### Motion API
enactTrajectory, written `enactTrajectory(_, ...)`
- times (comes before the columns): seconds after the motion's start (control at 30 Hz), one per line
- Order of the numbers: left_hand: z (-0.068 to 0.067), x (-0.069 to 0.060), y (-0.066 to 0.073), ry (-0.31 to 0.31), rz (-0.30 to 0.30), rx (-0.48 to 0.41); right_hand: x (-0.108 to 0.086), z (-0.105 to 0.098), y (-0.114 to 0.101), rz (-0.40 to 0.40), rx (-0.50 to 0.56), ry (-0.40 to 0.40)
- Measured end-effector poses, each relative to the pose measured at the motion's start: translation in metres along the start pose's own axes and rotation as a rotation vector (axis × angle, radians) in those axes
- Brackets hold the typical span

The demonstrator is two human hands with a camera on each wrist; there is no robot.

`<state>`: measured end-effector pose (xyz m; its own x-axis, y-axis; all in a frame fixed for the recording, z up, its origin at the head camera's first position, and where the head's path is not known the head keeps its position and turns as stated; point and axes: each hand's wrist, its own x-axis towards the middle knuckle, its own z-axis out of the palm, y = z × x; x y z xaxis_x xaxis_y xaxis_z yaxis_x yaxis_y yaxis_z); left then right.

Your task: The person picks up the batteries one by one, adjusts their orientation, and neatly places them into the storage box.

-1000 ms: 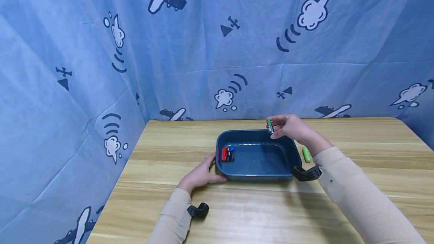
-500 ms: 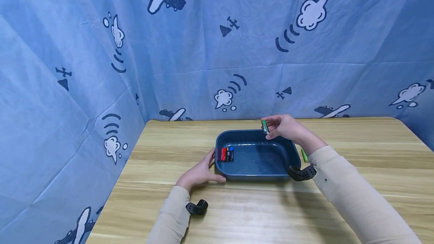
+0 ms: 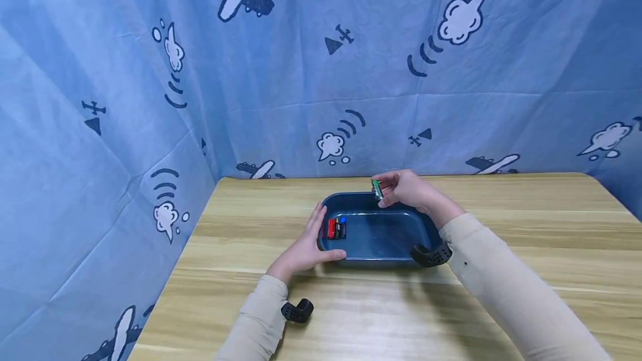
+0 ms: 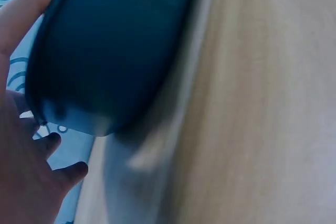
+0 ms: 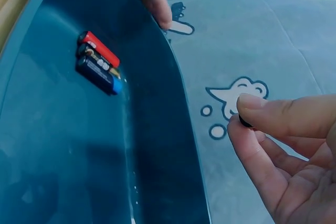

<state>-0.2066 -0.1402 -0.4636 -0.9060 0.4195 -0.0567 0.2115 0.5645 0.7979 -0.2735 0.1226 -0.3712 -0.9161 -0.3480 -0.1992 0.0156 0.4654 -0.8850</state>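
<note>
A dark blue plastic bin [image 3: 386, 237] stands on the wooden table. Along its left inside wall lie a red battery [image 3: 331, 229], a black-and-gold battery [image 3: 337, 230] and a black battery with a blue end [image 3: 343, 229], side by side. Over the bin's far rim, my right hand [image 3: 407, 190] pinches a green-and-black battery [image 3: 377, 189] between thumb and fingers. In the right wrist view only the dark end of it shows. My left hand [image 3: 302, 248] rests at the bin's left end with fingers extended along the rim and the thumb across the near left corner.
Wood-grain table [image 3: 241, 222] surrounds the bin. A blue curtain [image 3: 281, 71] printed with planes and clouds hangs behind the table and on its left. Each wrist wears a black mount, the right one [image 3: 431, 255] over the bin's near right corner.
My right hand has moved left with the battery above the bin's far side. The left hand has shifted up onto the rim. A light green battery right of the bin is now hidden by the right arm.
</note>
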Motion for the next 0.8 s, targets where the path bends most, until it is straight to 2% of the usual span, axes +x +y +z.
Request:
enactTrajectory(0.23,0.004,0.001,-0.001,0.029,-0.007,-0.021,0.007,0.010,-0.001,0.040,-0.029,-0.015)
enactTrajectory(0.5,0.011,0.004,0.004,0.113,0.020,-0.006,0.011,0.020,-0.004,0.069,-0.035,-0.028)
enactTrajectory(0.8,0.016,0.007,0.002,0.118,-0.001,0.009,0.017,0.029,-0.007,0.082,-0.041,-0.042)
